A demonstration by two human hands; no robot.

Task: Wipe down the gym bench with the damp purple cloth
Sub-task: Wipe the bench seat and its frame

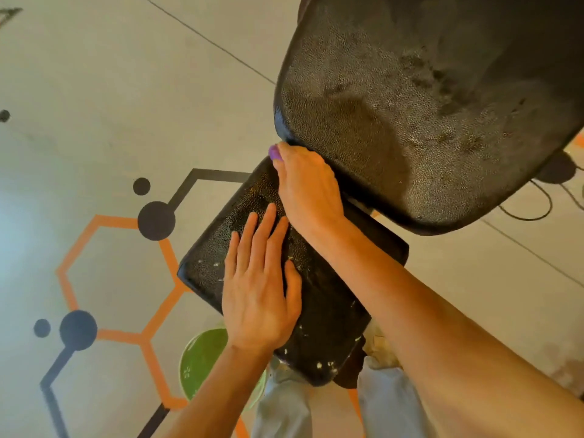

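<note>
We are laying our left hand (257, 292) flat, fingers straight and spread; our right hand (308, 188) is reaching forward, fingers curling downward, both forearms extending.

Seat pad (215, 248) under left hand (257, 298): black pebbled vinyl, glossy, white flecks. Back pad (426, 105) beyond right hand (308, 188): same grain, duller. Floor (110, 105) matt.

Left hand (257, 289) flat, fingers straight, on black seat pad (208, 263) at centre. Right hand (308, 188) at 12 o'clock of it, gripping purple cloth (274, 152) in gap beneath backrest pad (426, 105) at 1 o'clock. Green bucket (202, 361) at 7 o'clock on patterned floor (94, 121).
</note>
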